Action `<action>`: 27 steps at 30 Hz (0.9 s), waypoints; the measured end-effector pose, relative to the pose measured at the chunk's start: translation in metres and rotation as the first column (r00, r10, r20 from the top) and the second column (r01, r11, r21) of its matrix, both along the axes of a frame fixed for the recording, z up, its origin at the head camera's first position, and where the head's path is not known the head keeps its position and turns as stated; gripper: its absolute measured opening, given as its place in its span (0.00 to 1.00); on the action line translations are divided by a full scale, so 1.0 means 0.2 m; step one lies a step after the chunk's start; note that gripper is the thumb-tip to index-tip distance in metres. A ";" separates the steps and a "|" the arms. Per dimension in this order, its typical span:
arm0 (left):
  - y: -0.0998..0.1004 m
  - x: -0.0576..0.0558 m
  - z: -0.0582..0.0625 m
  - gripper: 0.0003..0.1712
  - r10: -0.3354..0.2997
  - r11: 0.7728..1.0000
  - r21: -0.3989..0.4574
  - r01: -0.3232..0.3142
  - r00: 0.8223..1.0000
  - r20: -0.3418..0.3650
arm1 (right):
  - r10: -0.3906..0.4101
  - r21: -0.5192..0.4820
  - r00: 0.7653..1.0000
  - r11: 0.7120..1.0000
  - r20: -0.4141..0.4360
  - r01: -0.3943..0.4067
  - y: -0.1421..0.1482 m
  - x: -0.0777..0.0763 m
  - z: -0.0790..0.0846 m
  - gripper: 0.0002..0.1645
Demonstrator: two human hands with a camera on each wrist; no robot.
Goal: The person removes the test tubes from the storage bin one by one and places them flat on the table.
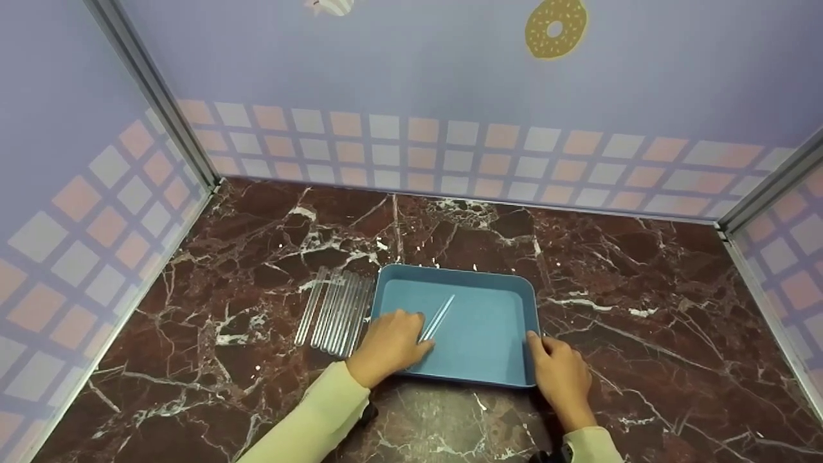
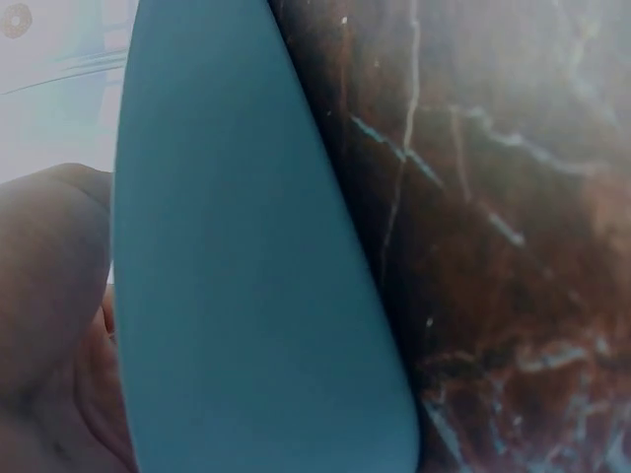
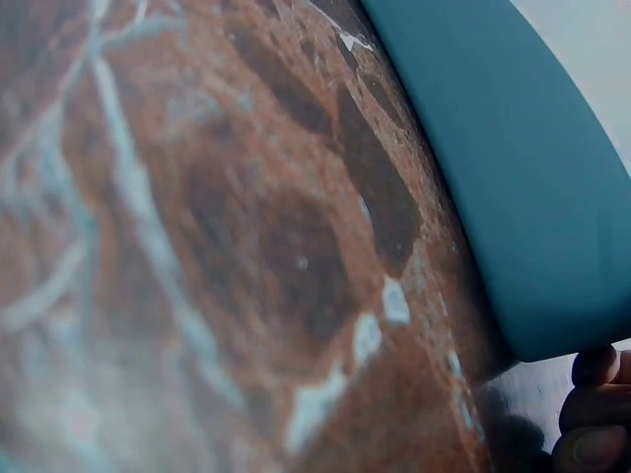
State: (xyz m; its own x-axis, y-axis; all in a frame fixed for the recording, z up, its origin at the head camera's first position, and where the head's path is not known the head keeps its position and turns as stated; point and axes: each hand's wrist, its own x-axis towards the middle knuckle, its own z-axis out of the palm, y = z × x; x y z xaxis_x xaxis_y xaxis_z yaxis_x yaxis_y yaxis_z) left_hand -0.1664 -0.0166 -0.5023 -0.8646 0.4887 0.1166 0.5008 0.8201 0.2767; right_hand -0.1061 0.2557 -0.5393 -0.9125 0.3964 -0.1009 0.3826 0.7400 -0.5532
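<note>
A blue rectangular tray (image 1: 476, 334) lies on the marbled tabletop. My left hand (image 1: 391, 341) is over its near left part, holding a clear tube (image 1: 442, 314) that slants up toward the middle of the tray; the tube's lower end is hidden by the hand. Part of that hand shows past the tray's outer wall (image 2: 237, 256) in the left wrist view. At the right side of the tray, my right hand (image 1: 560, 373) grips the rim, thumb on top. Its curled fingers (image 3: 596, 404) show below the tray corner in the right wrist view.
Left of the tray, several clear tubes (image 1: 334, 315) lie side by side, close to its left wall. Purple panels with checked bands, including the back panel (image 1: 443, 64), enclose the table at the back and both sides.
</note>
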 end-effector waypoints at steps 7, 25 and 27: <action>0.01 0.00 -0.01 0.19 -0.011 1.000 -0.008 0.011 1.000 -0.006 | -0.006 0.000 1.000 1.000 -0.004 0.006 0.00 0.00 0.00 0.33; 0.01 0.00 -0.01 0.16 -0.003 1.000 -0.014 0.003 1.000 -0.002 | -0.017 -0.007 1.000 1.000 -0.011 0.017 0.00 0.00 0.00 0.33; 0.01 0.00 -0.01 0.16 -0.001 1.000 -0.019 0.001 1.000 -0.001 | -0.019 -0.005 1.000 1.000 -0.013 0.019 0.00 0.00 0.00 0.33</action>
